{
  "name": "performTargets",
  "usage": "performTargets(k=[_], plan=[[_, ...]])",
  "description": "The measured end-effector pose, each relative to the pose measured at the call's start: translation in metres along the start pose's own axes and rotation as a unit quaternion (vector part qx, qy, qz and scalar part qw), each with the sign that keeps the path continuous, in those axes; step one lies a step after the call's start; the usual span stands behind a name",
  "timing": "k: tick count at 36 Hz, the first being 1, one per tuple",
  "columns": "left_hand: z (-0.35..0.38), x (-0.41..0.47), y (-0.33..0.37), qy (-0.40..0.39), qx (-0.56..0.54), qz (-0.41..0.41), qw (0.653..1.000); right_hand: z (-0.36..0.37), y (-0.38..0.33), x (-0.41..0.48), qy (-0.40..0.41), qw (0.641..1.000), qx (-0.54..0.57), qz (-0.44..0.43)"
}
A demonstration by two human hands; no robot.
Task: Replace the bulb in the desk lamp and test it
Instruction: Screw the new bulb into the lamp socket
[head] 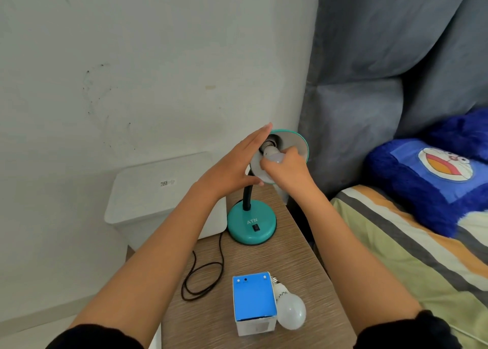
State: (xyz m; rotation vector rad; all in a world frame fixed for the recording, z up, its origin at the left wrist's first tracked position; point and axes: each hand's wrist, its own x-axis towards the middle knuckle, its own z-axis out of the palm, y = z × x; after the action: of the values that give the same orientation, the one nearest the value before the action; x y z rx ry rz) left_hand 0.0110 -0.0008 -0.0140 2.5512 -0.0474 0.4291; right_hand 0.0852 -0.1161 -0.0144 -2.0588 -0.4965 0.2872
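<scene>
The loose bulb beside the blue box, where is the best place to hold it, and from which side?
Grip the loose bulb by its round white globe, coming from above or the right. The globe lies exposed toward the near table edge, while its screw base points away and the blue box stands close against its left side.

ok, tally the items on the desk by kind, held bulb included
Bulbs: 2, one in the right hand at the lamp socket, one lying by the box
Desk lamp: 1
Blue box: 1
Total: 4
</scene>
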Motion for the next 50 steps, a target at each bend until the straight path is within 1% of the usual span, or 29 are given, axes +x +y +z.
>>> performTargets(k=[2, 6, 9, 11, 13, 17, 22, 24, 29, 34, 37, 42, 44, 47, 50], plan=[[0.0, -0.001, 0.0, 0.002, -0.002, 0.002, 1.0, -0.001, 0.001, -0.003, 0.02, 1.0, -0.009, -0.022], [0.0, -0.002, 0.0, 0.004, -0.01, 0.002, 1.0, 0.002, 0.006, -0.012, 0.091, 0.991, -0.037, -0.092], [0.001, -0.003, 0.001, 0.006, -0.025, -0.004, 1.0, 0.009, 0.008, -0.016, 0.102, 0.985, -0.08, -0.116], [0.002, -0.003, 0.002, 0.008, -0.027, -0.005, 1.0, 0.011, 0.008, -0.016, 0.101, 0.986, -0.058, -0.122], [0.001, -0.004, 0.004, 0.008, -0.025, -0.003, 1.0, 0.012, 0.007, -0.015, 0.092, 0.988, -0.022, -0.119], [0.0, -0.005, 0.003, 0.008, -0.024, -0.001, 1.0, 0.008, 0.004, -0.009, 0.049, 0.995, 0.039, -0.083], [-0.001, -0.004, 0.001, 0.007, -0.018, 0.001, 1.0, 0.0, 0.007, -0.006, 0.01, 0.996, 0.027, -0.087], [-0.001, -0.004, 0.001, 0.007, -0.019, 0.002, 1.0, 0.002, 0.011, -0.008, 0.02, 0.995, 0.022, -0.098], [0.0, -0.004, 0.0, 0.01, -0.022, -0.001, 1.0, 0.01, 0.015, -0.02, 0.098, 0.985, 0.005, -0.143], [-0.001, -0.005, 0.001, 0.006, -0.015, -0.01, 1.0, 0.009, 0.012, -0.023, 0.134, 0.987, 0.033, -0.085], [-0.001, -0.006, 0.001, 0.009, -0.015, -0.01, 1.0, 0.009, 0.01, -0.019, 0.133, 0.986, 0.058, -0.08], [-0.002, -0.006, 0.001, 0.007, -0.017, -0.009, 1.0, 0.008, 0.011, -0.015, 0.096, 0.991, 0.057, -0.075], [-0.001, -0.006, 0.001, 0.008, -0.017, -0.006, 1.0, 0.008, 0.015, -0.015, 0.103, 0.99, 0.041, -0.089], [0.0, -0.006, 0.001, 0.009, -0.017, -0.008, 1.0, 0.009, 0.018, -0.015, 0.129, 0.985, 0.055, -0.103], [0.0, -0.006, 0.0, 0.01, -0.018, -0.011, 1.0, 0.01, 0.019, -0.019, 0.136, 0.98, 0.052, -0.134]])
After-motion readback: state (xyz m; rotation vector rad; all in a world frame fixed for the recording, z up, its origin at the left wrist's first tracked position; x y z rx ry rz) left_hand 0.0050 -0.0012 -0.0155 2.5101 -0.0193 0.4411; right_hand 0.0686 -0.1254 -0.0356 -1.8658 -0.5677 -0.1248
